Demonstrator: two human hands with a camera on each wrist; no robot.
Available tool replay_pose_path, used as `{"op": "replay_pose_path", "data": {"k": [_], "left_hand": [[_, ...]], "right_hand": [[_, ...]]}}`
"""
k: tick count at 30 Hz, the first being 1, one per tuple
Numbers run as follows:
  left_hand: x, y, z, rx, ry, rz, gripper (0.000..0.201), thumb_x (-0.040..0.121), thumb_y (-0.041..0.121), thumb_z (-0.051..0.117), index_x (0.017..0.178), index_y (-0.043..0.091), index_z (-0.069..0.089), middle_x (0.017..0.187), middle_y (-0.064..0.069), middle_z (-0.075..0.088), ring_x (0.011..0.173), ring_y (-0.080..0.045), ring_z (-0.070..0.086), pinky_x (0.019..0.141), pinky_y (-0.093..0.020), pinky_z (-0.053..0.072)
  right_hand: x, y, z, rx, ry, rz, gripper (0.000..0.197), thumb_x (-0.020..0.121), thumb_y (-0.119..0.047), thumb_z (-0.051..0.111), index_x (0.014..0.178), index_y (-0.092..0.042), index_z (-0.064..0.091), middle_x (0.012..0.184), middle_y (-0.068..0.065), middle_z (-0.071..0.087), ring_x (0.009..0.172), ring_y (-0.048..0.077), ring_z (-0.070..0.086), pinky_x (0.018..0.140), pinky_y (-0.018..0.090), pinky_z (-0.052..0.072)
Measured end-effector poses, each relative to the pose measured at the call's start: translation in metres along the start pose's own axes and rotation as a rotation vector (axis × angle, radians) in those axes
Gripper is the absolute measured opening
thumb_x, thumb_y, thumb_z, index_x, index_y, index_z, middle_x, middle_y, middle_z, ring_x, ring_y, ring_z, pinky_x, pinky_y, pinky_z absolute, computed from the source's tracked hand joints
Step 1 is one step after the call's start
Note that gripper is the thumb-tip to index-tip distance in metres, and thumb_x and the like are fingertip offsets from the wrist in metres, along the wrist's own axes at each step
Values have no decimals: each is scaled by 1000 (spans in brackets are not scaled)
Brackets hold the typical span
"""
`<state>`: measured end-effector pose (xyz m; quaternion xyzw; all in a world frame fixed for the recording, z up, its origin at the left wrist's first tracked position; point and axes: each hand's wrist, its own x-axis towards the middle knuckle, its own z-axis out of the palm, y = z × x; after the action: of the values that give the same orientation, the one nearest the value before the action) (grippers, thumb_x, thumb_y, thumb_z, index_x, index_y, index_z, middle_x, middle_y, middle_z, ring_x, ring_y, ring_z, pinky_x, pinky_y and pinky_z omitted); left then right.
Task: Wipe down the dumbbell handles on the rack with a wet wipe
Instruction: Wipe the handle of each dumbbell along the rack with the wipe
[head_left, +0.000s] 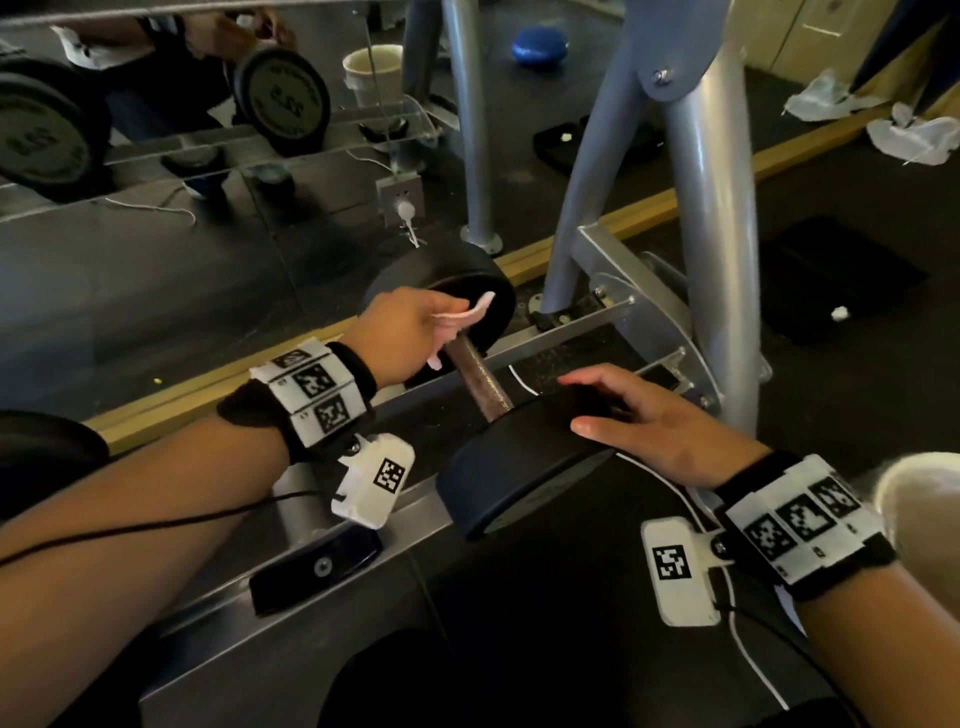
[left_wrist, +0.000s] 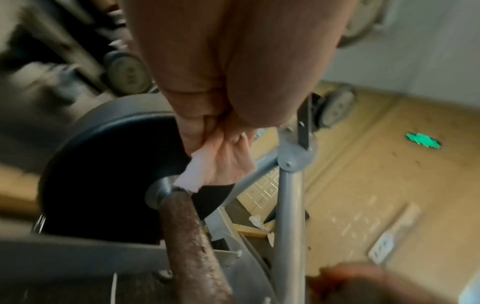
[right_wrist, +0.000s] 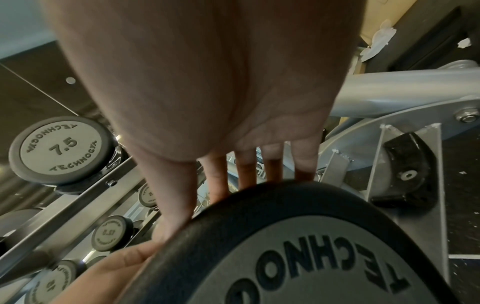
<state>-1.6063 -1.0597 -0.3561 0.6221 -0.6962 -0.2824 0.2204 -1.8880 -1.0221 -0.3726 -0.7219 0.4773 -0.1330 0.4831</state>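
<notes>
Where the dumbbell (head_left: 488, 384) lies across the bottom rails of the rack (head_left: 613, 332), its brown, rust-flecked handle (head_left: 480, 379) runs between a far black head (head_left: 467, 291) and a near black head (head_left: 519, 467). The landmark for everything here is that handle. At its far end, just where it meets the far head, the left hand (head_left: 402, 332) has its fingers curled around a crumpled pale pink wet wipe (head_left: 465, 314); the left wrist view shows the wipe (left_wrist: 205, 164) bunched between thumb and fingers, its lower edge touching the handle (left_wrist: 192, 242) at the metal collar. At the handle's near end, the right hand (head_left: 644, 415) lies palm down on top of the near head with its fingers straight and spread, holding nothing; from the right wrist camera the fingertips (right_wrist: 246, 176) reach over the rounded rim of that head (right_wrist: 298, 236), whose grey face carries raised lettering. To the right of the handle rise the rack's grey tubular legs (head_left: 711, 208). Beyond the handle's far end a mirror (head_left: 156, 182) stands behind a wooden strip on the floor. Far off to the handle's right, crumpled white wipes (head_left: 909, 137) lie on the dark floor.
</notes>
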Motion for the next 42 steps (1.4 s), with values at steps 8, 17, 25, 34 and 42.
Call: {"op": "replay_pose_path", "data": {"k": [8, 17, 25, 34, 42], "left_hand": [[22, -1, 22, 495, -344, 48, 53, 100, 14, 51, 150, 28, 41, 146, -11, 52, 132, -30, 50, 115, -42, 35], [18, 2, 24, 298, -474, 174, 31, 104, 19, 46, 122, 37, 64, 126, 8, 65, 116, -8, 57, 104, -29, 41], [52, 19, 0, 219, -114, 183, 28, 102, 17, 51, 115, 29, 73, 99, 12, 70, 93, -4, 60, 95, -26, 42], [39, -10, 27, 373, -426, 154, 35, 100, 30, 56, 135, 32, 58, 130, 3, 66, 122, -15, 58, 112, -41, 39], [24, -2, 35, 439, -625, 274, 30, 102, 26, 51, 128, 28, 66, 147, 11, 52, 141, -5, 37, 125, -43, 13]], "right_hand": [[2, -3, -1, -17, -28, 11, 43, 91, -40, 61, 132, -41, 46, 125, -11, 54, 105, 1, 56, 83, 15, 44], [5, 5, -2, 19, -35, -14, 44, 79, -61, 62, 121, -55, 47, 124, -19, 53, 110, 2, 56, 92, 27, 46], [7, 12, -2, 24, -22, -35, 38, 88, -50, 63, 123, -54, 48, 128, -18, 52, 113, 4, 55, 95, 28, 47], [4, 11, 2, 1, -10, -41, 44, 91, -48, 58, 132, -46, 43, 132, -12, 50, 116, 3, 52, 99, 29, 45], [3, 12, 0, -1, -22, -50, 44, 92, -48, 57, 133, -48, 42, 131, -18, 48, 115, -3, 48, 97, 25, 41]]}}
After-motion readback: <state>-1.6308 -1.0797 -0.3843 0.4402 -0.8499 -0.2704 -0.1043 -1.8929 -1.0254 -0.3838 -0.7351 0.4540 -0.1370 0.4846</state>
